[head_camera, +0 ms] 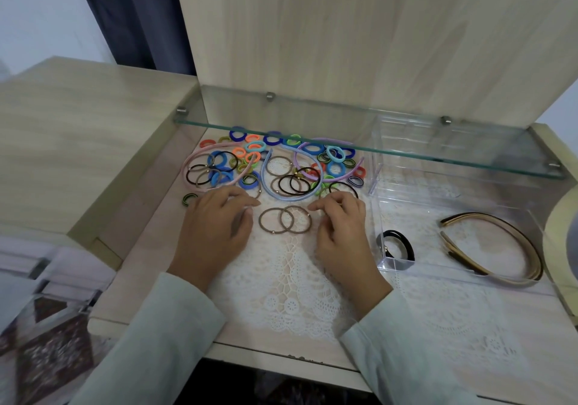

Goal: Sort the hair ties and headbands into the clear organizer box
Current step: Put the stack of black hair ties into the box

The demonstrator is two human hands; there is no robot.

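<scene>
A heap of colourful hair ties (275, 160) with pink, blue and purple headbands lies at the back of the lace mat. Two brown hair ties (284, 219) overlap on the mat between my hands. My left hand (215, 226) rests palm down to their left, fingers loosely bent, holding nothing. My right hand (341, 229) hovers to their right with curled fingers; no tie shows between them. The clear organizer box (387, 262) stands at the right, with black hair ties (396, 244) in its front left compartment and tan headbands (500, 248) in the large one.
A glass shelf (359, 142) on metal pegs overhangs the back of the desk above the heap and the box. A wooden panel rises behind it. A striped green tie (189, 199) lies alone at the left. A raised wooden surface borders the left side.
</scene>
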